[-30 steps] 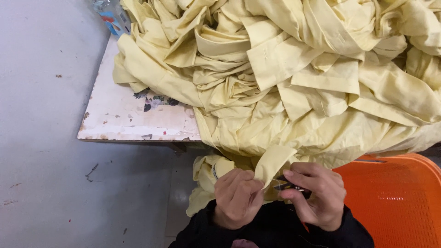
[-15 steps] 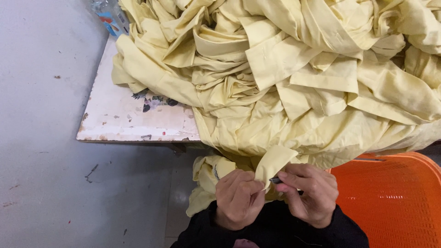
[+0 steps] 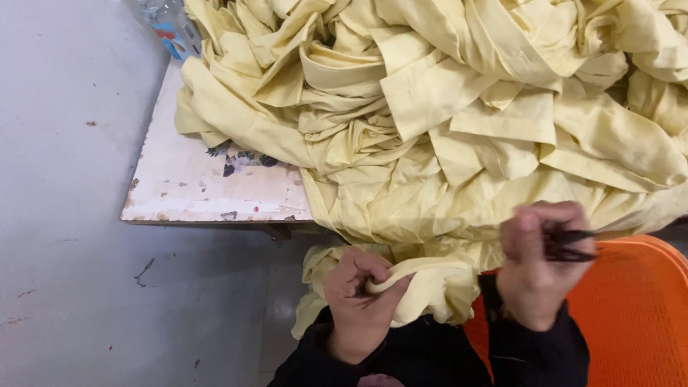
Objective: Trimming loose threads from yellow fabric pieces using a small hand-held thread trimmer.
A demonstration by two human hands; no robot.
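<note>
Right hand (image 3: 536, 269) and its dark tool (image 3: 566, 244) are motion-blurred.

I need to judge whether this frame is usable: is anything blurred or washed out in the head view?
Head view: the right hand and the dark tool it grips are smeared by motion blur, so the tool's shape is unclear; the left hand pinching the yellow cloth is sharper; the cloth pile and the table are evenly lit, with no glare.
</note>
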